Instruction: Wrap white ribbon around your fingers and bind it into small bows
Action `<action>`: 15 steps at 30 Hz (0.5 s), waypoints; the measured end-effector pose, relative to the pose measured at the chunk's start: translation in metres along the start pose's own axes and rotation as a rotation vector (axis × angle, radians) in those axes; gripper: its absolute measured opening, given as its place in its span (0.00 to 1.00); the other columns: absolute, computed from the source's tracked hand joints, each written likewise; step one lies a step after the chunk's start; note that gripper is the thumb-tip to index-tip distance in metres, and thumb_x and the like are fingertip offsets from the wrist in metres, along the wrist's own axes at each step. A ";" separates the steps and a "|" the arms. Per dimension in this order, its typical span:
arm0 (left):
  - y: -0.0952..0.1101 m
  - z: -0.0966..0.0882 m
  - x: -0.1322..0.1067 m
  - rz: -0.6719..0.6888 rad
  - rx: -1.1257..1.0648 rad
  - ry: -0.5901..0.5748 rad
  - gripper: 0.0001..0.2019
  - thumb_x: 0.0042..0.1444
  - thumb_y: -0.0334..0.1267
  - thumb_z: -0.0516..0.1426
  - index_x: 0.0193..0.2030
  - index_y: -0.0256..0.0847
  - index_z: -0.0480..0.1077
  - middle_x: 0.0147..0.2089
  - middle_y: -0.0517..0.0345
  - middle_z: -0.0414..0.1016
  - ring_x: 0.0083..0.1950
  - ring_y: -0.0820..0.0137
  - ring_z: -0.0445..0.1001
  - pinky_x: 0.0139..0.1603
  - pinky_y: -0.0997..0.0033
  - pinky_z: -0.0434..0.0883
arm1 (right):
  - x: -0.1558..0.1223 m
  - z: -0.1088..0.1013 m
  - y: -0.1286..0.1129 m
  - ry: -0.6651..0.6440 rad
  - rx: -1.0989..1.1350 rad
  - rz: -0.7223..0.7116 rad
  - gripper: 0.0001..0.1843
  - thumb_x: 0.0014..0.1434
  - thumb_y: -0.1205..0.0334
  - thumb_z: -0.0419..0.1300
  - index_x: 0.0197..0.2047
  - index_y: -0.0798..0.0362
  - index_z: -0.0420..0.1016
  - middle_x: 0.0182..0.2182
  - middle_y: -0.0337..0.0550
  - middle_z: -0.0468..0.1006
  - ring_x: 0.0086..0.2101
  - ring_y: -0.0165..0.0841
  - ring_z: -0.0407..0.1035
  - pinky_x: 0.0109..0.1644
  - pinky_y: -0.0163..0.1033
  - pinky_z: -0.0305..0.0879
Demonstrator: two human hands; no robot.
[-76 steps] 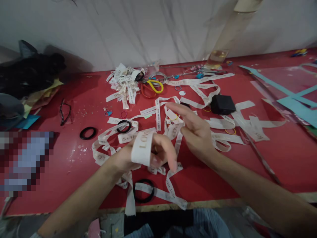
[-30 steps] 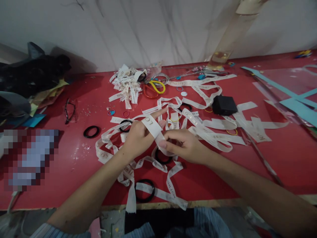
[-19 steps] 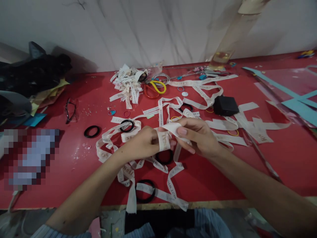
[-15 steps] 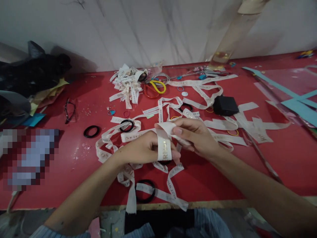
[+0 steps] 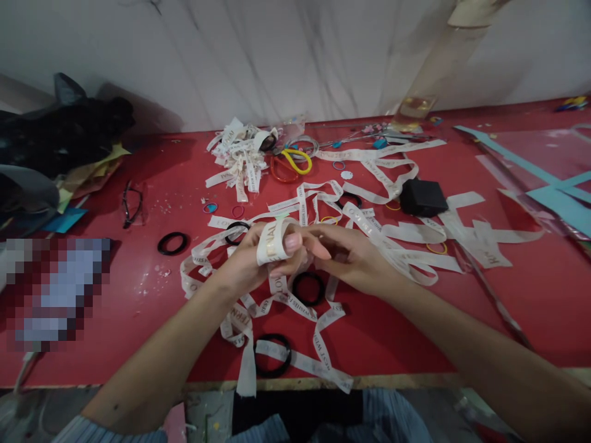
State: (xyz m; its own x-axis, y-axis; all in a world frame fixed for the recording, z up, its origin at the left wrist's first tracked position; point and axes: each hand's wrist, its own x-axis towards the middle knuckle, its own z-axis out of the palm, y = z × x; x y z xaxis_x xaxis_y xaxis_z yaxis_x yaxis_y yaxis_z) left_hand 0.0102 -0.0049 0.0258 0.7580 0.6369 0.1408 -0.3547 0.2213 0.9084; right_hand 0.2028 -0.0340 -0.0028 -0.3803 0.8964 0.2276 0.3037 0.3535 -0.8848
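A white ribbon with gold lettering is looped around the fingers of my left hand, which is closed on it above the table. My right hand meets my left fingertips from the right, its fingers closed on the ribbon; the part in its grasp is mostly hidden. Just below the hands lies a black ring. A second black ring is near the front edge, partly crossed by a printed ribbon. More loose printed ribbon spreads beneath and right of my hands.
On the red table stand a black block at right and a bunch of cut ribbon pieces at the back. Glasses and another black ring lie left. A clear vase stands by the wall.
The ribbon loop has moved up and left with my left hand, turning around its fingers. My right hand has lowered slightly beside it. The black ring below now shows.
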 end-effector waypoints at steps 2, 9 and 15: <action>0.000 0.000 0.000 -0.004 0.003 0.000 0.19 0.61 0.48 0.59 0.26 0.35 0.73 0.14 0.68 0.53 0.17 0.81 0.49 0.25 0.75 0.54 | 0.002 -0.001 0.006 0.134 -0.273 -0.034 0.21 0.60 0.71 0.53 0.56 0.52 0.72 0.49 0.47 0.79 0.44 0.36 0.75 0.42 0.39 0.70; 0.002 0.004 0.001 -0.011 0.015 0.040 0.19 0.58 0.50 0.60 0.28 0.34 0.75 0.13 0.68 0.51 0.16 0.81 0.47 0.23 0.75 0.50 | 0.005 -0.009 0.011 0.101 -0.906 0.269 0.18 0.66 0.64 0.50 0.54 0.51 0.75 0.53 0.47 0.77 0.46 0.44 0.75 0.37 0.43 0.67; 0.003 0.001 0.003 0.023 -0.041 0.099 0.18 0.58 0.50 0.60 0.28 0.35 0.75 0.11 0.69 0.48 0.15 0.81 0.44 0.19 0.77 0.47 | 0.005 -0.011 0.011 0.116 -0.875 0.288 0.16 0.65 0.63 0.52 0.53 0.48 0.75 0.49 0.43 0.79 0.43 0.40 0.75 0.37 0.41 0.65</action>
State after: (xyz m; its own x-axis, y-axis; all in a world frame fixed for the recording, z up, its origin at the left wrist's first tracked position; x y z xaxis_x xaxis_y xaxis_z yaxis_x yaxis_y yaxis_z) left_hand 0.0117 -0.0030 0.0296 0.6921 0.7118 0.1201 -0.3952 0.2345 0.8881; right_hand 0.2134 -0.0225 -0.0071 -0.1125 0.9854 0.1277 0.9418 0.1467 -0.3026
